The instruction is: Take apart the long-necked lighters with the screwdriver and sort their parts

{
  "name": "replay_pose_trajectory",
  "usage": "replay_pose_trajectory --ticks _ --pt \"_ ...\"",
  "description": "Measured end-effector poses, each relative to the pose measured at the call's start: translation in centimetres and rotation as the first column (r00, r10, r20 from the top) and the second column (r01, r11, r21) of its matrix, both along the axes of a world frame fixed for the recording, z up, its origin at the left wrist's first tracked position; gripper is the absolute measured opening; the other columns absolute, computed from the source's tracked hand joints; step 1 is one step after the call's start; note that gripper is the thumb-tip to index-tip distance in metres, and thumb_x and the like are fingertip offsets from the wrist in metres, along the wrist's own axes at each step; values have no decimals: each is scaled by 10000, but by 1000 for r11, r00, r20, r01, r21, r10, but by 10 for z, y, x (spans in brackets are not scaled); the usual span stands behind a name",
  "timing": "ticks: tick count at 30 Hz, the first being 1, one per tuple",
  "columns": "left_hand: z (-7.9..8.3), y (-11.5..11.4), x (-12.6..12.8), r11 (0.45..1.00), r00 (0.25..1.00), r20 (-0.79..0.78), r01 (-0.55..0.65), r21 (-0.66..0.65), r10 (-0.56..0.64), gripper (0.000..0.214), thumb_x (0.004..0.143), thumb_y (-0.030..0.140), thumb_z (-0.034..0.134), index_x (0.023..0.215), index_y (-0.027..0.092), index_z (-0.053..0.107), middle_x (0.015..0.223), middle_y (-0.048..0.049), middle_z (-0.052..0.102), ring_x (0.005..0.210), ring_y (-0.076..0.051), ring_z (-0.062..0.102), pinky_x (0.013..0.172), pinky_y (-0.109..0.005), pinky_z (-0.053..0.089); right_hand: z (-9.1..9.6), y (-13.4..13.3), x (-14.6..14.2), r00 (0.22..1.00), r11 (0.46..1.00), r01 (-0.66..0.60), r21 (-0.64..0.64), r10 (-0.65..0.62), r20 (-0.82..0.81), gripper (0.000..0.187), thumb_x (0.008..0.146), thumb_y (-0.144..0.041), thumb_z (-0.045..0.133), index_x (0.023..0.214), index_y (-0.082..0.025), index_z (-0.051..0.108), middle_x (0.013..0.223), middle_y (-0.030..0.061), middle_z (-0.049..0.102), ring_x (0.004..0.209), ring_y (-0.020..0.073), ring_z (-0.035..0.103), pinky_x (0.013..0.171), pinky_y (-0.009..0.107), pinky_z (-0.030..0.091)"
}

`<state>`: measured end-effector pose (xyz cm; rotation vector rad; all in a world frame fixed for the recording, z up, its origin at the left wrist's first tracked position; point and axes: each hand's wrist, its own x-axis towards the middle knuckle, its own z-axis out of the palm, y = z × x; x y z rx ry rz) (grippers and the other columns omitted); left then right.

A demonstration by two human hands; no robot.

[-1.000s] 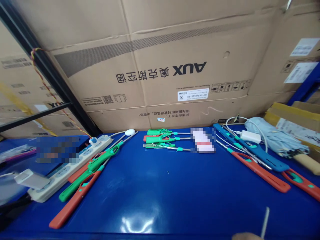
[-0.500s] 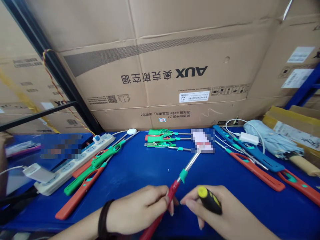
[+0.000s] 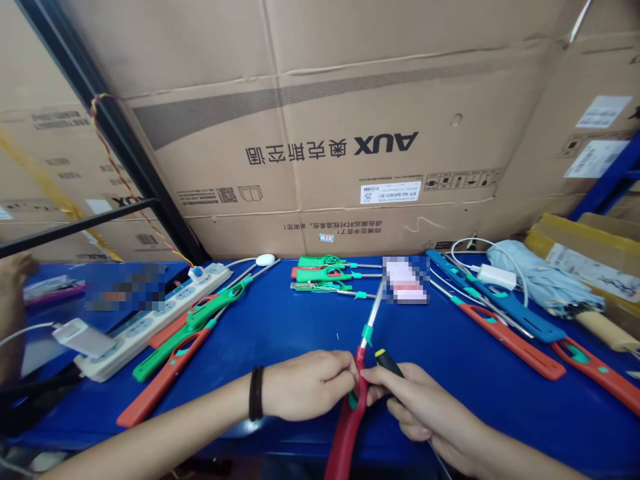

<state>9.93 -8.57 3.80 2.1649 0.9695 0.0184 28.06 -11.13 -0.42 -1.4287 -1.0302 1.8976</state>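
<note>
A long-nosed lighter with a red handle (image 3: 345, 440) stands nearly lengthwise before me, its metal tube pointing away. My left hand (image 3: 313, 387) pinches the lighter at the upper handle, beside the green trigger. From the other side my right hand (image 3: 430, 407) touches the same part with its fingertips. That hand also has a black screwdriver with a yellow end (image 3: 389, 363) wrapped in its fingers; the shaft runs down out of the palm. The fingertips of both hands are partly hidden behind the handle.
Green and red lighters (image 3: 190, 340) lie by a white power strip (image 3: 150, 327) on the left. Several green-handled ones (image 3: 323, 275) lie at the back. Blue and red lighters (image 3: 510, 337) and a folded umbrella (image 3: 545, 277) are on the right. A large cardboard box (image 3: 310, 100) walls off the back.
The lighter has turned more upright and shifted right. My left hand has moved right along with it. My right hand has rotated, tipping the screwdriver, and its fingers have come onto the lighter.
</note>
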Motion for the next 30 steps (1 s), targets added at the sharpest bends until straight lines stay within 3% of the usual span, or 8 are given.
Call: replay_pose_trajectory --ticks 3,9,13,20,25,30 --pt "-4 1 4 997 996 47 -69 -24 70 235 914 299 393 885 183 594 870 -15 679 758 -144 612 699 -213 456 0 2 0 999 999 43 1 -43 5 235 784 -347 601 701 -132 553 536 -50 487 340 -13 165 328 148 86" --pt "-15 2 9 975 972 88 -216 -48 219 289 838 434 531 767 168 620 828 -12 692 719 -146 604 622 -206 433 4 2 4 999 999 30 26 -29 -35 214 786 -330 589 726 -124 591 457 -86 406 325 -6 137 315 153 78" --pt "-20 2 12 955 945 143 -296 -9 294 202 791 363 588 745 168 615 878 -16 675 757 -149 611 682 -220 451 6 0 6 997 997 71 15 -71 9 219 783 -324 598 678 -136 558 442 -92 412 308 -10 138 308 153 81" --pt "-14 0 18 952 907 292 -276 -130 303 86 854 254 510 828 173 523 749 -10 690 763 -144 641 727 -245 472 -1 0 11 1000 1000 1 23 -2 5 239 800 -347 565 707 -129 596 355 -107 357 283 8 134 293 155 123" --pt "-12 -5 15 962 926 267 -273 -9 266 283 782 432 632 866 180 536 924 -35 628 796 -159 597 627 -232 473 2 -2 12 993 997 31 70 -23 -112 281 797 -414 598 849 -140 627 321 -141 223 302 30 124 306 155 141" --pt "-15 -12 15 939 909 286 -336 70 304 257 745 390 683 830 188 551 906 -22 620 807 -165 598 679 -241 487 3 -2 11 985 991 84 108 -66 -160 373 757 -489 651 905 -148 620 330 -138 248 309 29 130 312 169 127"
